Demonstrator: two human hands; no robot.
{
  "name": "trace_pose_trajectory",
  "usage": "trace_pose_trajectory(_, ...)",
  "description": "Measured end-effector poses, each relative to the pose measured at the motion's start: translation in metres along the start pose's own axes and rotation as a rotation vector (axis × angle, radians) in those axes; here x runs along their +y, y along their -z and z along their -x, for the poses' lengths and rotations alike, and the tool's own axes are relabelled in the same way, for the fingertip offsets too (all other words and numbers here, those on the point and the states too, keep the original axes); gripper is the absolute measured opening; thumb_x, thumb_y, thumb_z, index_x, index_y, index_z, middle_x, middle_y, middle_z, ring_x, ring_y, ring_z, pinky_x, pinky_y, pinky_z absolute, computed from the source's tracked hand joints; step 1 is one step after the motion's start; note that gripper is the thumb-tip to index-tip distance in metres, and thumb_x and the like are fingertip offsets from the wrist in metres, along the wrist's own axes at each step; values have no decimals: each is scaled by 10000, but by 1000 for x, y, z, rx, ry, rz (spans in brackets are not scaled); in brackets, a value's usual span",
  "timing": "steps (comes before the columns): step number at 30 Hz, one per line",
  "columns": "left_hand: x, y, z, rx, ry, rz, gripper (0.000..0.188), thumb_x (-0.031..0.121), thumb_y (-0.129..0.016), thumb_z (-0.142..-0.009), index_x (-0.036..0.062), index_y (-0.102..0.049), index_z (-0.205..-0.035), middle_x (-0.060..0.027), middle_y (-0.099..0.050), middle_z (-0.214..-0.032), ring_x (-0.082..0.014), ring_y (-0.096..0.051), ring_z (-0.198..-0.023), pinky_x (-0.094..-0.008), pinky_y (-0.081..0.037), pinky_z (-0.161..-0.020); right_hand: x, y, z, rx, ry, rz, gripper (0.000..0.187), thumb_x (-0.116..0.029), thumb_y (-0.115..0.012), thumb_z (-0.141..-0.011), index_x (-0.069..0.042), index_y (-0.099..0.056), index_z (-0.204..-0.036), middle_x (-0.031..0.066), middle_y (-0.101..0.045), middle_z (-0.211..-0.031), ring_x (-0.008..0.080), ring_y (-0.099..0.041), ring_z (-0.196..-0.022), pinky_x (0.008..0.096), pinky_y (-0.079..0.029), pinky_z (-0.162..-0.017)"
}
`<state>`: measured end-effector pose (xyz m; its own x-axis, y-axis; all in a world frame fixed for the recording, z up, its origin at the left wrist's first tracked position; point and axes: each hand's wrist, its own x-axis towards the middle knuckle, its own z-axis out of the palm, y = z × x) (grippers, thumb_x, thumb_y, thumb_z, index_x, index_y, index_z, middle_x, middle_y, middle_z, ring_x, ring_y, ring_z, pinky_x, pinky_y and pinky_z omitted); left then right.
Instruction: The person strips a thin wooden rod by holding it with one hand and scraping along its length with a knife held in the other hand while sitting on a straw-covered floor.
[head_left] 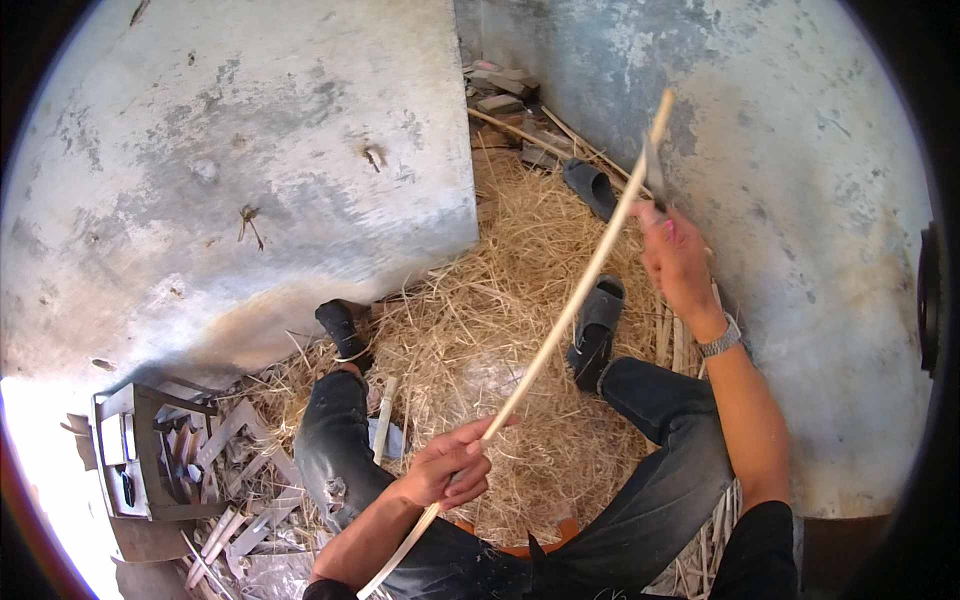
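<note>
A long, pale bamboo-like strip slants from my lap up to the far right. My left hand is closed around its lower part, and the tail end runs down past my left forearm. Farther up, my right hand grips a small knife, blurred by motion. Its blade lies against or very close to the strip near the far end; whether it touches I cannot tell. Most of the knife's handle is hidden in my fingers.
Straw-like shavings cover the floor between my legs. A loose grey slipper lies ahead, near a worn wall on the right. Another wall stands at the left. A wooden stool-like frame and scrap wood sit at lower left.
</note>
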<state>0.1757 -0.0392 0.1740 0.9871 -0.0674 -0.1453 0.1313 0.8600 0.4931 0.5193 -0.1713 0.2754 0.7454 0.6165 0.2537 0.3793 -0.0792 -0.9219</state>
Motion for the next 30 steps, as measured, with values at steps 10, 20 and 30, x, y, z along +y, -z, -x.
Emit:
trace_pose_trajectory(10,1,-10,-20,155,-92,-403,459,270,-358,-1120,-44,-400,-1452,-12,-408,-570,-80,-349,-381,-218,-328,-380,-16,-64,58,-304,107,282,408,-398,-604,-1019,9,-633,-1014,89,-595,-611,184,-587,-520,356,-444,-504)
trace_pose_trajectory(20,2,-6,0,319,-78,-235,473,244,-360,-1122,41,-350,-1549,31,-304,-544,-64,-252,-369,-213,-259,-357,11,-95,70,-463,416,808,372,-388,-490,-1052,-62,-605,-913,125,-569,-506,332,-595,-430,471,-458,-405)
trace_pose_trajectory(30,13,-3,4,367,-22,-180,474,255,-379,-1119,31,-371,-1538,30,-311,-538,-67,-259,-344,-215,-247,-335,5,-111,116,-763,322,763,238,-346,-548,-995,-121,-620,-960,144,-619,-582,373,-637,-506,502,-491,-454)
